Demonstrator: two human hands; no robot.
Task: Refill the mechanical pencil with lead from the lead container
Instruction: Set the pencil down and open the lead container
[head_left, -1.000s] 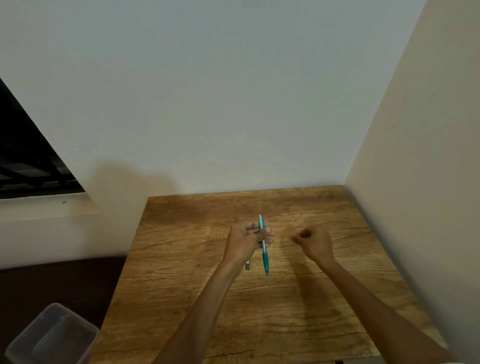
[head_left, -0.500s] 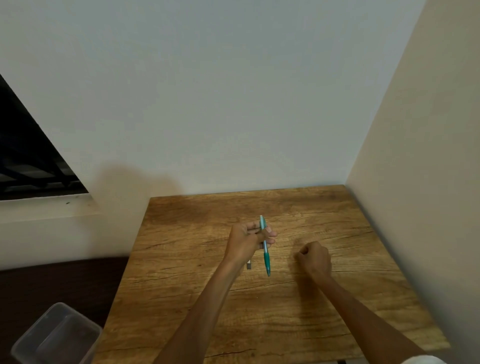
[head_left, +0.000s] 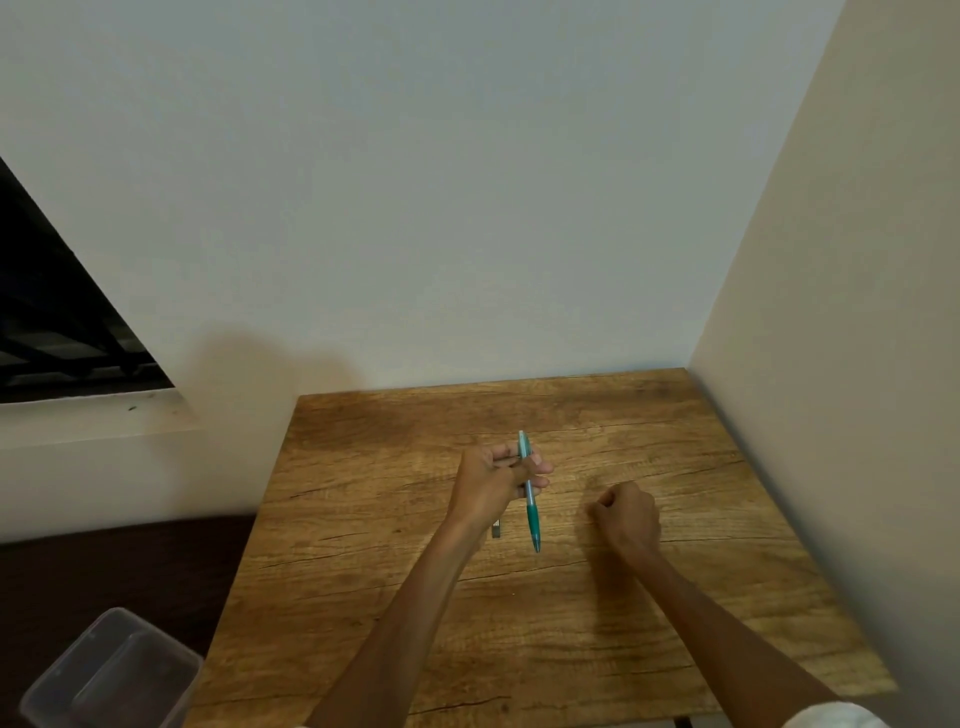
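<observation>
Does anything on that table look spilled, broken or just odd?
Nothing spilled or broken. The left hand holds the teal pencil over the wooden table; the right hand is curled beside it. Dark cracks line the wood.

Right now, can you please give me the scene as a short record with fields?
left hand: left hand holds the mechanical pencil
pencil: teal, tip toward the person, above the table
right hand: right hand curled, low over the table, contents not visible
small grey object: under the left wrist, identity unclear
off table: clear plastic tub, lower left
</observation>
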